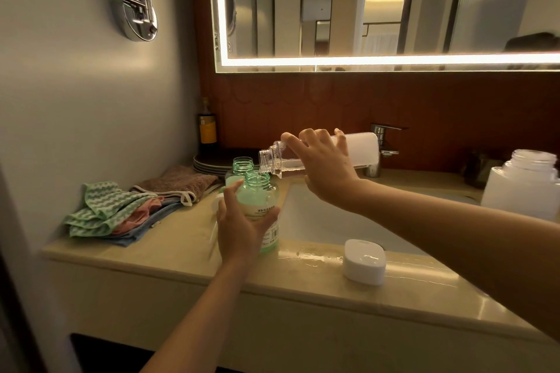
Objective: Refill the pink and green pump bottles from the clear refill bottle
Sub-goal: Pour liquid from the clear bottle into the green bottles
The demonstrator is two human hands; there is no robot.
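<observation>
The pour into the green bottle (257, 206) is under way: the right hand (324, 166) wraps its fingers round the refill bottle (318, 154), tipped nearly flat, mouth just over the green neck. The left hand (239, 227) clasps the green bottle near the tabletop (169, 239) edge, at 9 o'clock of the sink (318, 221). Next comes levelling off before it overflows. A second green-necked bottle (242, 165) stands close behind; no pink bottle is clearly visible. Room is tight.

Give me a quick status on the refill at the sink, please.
Left hand steadies green bottle, cap off. Right hand tips clear refill bottle, mouth over green bottle's neck. Second green bottle close behind; path clear.
</observation>
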